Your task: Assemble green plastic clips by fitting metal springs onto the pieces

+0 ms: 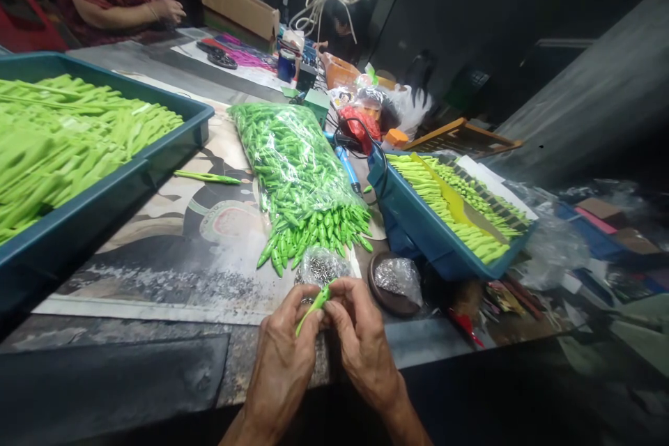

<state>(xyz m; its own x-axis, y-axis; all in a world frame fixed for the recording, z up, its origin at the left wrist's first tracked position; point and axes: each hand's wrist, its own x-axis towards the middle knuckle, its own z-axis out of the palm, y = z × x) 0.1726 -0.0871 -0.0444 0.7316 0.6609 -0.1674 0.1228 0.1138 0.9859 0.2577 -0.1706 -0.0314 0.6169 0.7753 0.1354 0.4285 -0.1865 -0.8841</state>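
At table (130, 362) edge, L hand (282, 355) & R hand (360, 341) fingers tight around green piece (313, 305), by bag of metal bits (320, 268).

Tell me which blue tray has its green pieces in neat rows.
The smaller tray on the right; the large tray on the left holds its pieces as a loose heap.

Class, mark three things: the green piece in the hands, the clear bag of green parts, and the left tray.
green piece (313, 306): head view, middle of its visible length.
bag (297, 167): head view, middle of the plastic.
left tray (104, 205): head view, its near wall.
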